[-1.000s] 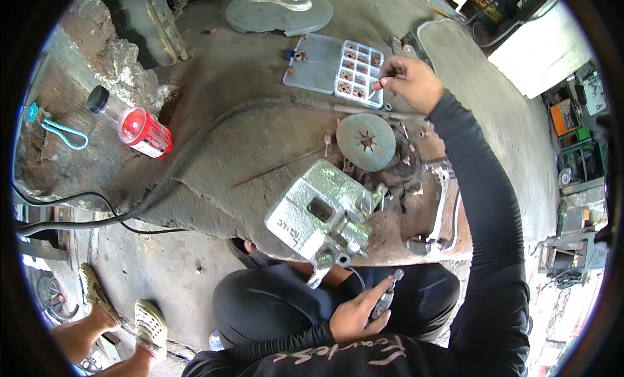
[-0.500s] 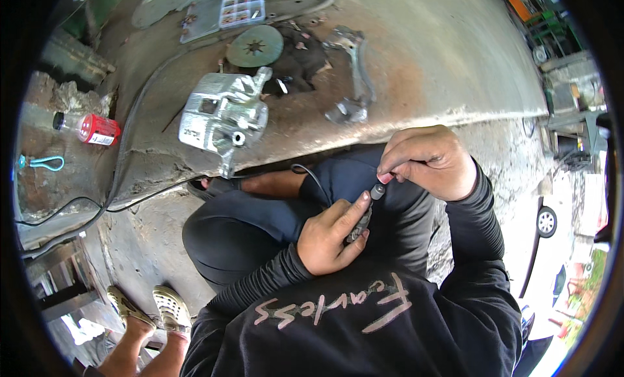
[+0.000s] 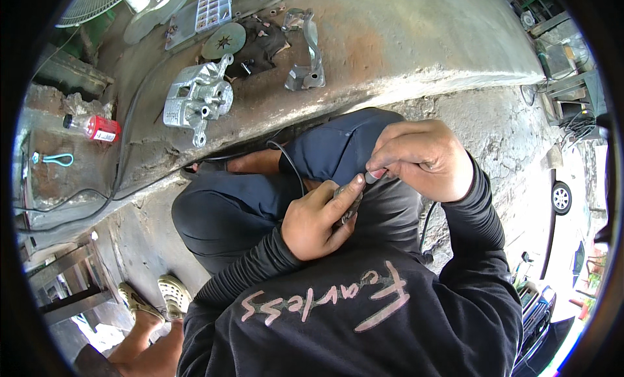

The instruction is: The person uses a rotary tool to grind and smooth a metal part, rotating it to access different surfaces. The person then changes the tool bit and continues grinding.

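Observation:
Over my lap, my left hand (image 3: 318,221) is wrapped round a dark, stubby cylindrical tool (image 3: 351,211), index finger stretched along it. Most of the tool is hidden by the fingers, so its exact kind does not show. My right hand (image 3: 422,159) pinches a small reddish piece (image 3: 375,174) between thumb and fingertips, right at the tool's grey tip. Beyond my knees, a silver brake caliper (image 3: 195,94) lies on the concrete ledge, with a metal bracket (image 3: 312,49) to its right. Neither hand touches them.
Behind the caliper are a round greenish disc (image 3: 223,40), a dark cloth (image 3: 263,49) and a compartment box (image 3: 213,10). A fan (image 3: 97,3) stands far left, above a red-labelled bottle (image 3: 97,127). A black cable (image 3: 127,127) crosses the ledge. Another person's clogs (image 3: 174,297) are at lower left.
The scene has shifted left and up in the view. My right hand has brought the reddish piece closer to the tool's tip; my left hand keeps its hold.

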Motion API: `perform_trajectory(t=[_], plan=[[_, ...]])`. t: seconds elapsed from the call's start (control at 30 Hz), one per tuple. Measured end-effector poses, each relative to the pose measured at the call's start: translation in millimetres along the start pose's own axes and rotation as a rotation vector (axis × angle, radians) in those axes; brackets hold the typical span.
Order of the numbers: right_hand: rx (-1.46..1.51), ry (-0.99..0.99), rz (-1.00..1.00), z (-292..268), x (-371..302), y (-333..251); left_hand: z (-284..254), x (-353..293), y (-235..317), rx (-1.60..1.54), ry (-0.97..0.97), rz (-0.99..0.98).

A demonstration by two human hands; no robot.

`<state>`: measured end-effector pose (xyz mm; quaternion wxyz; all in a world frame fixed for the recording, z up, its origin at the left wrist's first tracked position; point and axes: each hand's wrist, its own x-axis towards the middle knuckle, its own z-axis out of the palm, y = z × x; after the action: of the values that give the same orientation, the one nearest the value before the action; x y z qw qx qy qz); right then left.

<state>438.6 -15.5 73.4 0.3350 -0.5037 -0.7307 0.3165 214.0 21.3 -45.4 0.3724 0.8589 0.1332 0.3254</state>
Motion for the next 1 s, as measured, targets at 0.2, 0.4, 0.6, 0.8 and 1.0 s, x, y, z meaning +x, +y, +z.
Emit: perform_trajectory(t=[0.2, 0.4, 0.6, 0.8, 1.0], plan=[[-0.100, 0.097, -0.023, 10, -20, 1, 5, 3, 7, 0.022, -0.038, -0.027], [-0.067, 0.143, 0.020, 22, -33, 17, 13, -3, 3, 0.012, -0.081, -0.066], [-0.135, 0.127, -0.062, 23, -27, 19, 11, 1, 4, 0.031, -0.067, -0.062], [-0.031, 0.066, 0.003, 20, -22, 28, 11, -1, -1, 0.032, -0.081, -0.083], [0.758, 0.006, 0.373, 7, -15, 42, 3, 2, 1, 0.020, -0.109, -0.106]])
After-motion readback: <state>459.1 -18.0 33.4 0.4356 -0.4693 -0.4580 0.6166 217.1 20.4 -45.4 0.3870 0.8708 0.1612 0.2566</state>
